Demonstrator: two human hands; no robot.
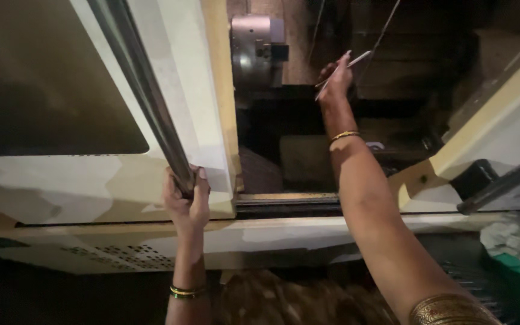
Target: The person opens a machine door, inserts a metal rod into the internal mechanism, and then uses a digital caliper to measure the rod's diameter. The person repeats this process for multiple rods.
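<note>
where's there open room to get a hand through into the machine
The doorway gap between the door's edge and the cream frame at right is open; the right hand, holding a thin rod, reaches in there. Dark space below the chuck looks free. The door handle bar is taken by the left hand.

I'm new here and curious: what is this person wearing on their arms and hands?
Both arms are bare, with no sleeves or gloves. The left hand has thin gold and green bangles at the wrist. The right hand has a slim gold bangle at the wrist and a broad, patterned gold band higher up the arm.
</note>
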